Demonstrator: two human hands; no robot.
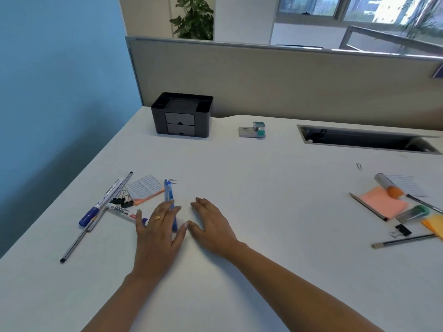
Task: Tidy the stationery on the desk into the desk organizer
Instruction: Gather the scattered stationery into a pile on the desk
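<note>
Barely begun, I judge: the desk organizer at 11 o'clock looks empty, pens at 9 and sticky notes at 3 lie loose, the left hand lies spread-fingered over a blue pen, and the right hand lies flat, holding nothing.

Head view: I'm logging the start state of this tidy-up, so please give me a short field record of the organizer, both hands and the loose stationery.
organizer: black, far left of the desk, both drawers shut
left hand: fingers straight, resting on the blue pen
right hand: flat on the desk, holds nothing
left pile: whiteboard marker, binder clips, pens
right pile: pink sticky notes, pencils, a clip
centre back: teal and grey item, kind unclear
</note>
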